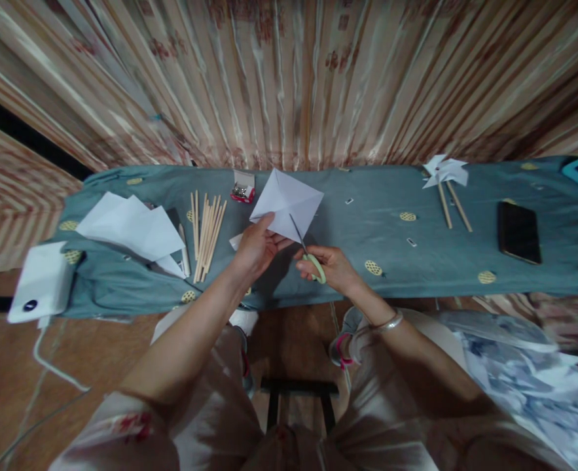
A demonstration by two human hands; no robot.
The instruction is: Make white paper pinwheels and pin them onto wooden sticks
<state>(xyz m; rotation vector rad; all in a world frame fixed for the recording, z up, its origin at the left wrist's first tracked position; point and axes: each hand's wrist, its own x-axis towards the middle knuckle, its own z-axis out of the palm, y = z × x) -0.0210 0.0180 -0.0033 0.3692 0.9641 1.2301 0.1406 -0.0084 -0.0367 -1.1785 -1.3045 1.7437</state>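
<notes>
A white paper square (289,199) with crossing fold lines is held above the cloth-covered table. My left hand (262,247) grips its lower left edge, thumb on top and fingers underneath. My right hand (328,265) holds scissors (313,261) with light green handles, fingers closed around them. The scissor blades lie at the paper's lower right part, pointing toward its centre. Just behind and left of the paper stands an open small red box (242,191) with shiny metal pieces.
On the green cloth (381,229) lie several wooden sticks (210,235) and white paper sheets (131,226) at left, white pinwheels (446,173) on sticks and a dark phone (518,232) at right. A white device (43,281) sits at the left edge. A curtain (289,85) hangs behind.
</notes>
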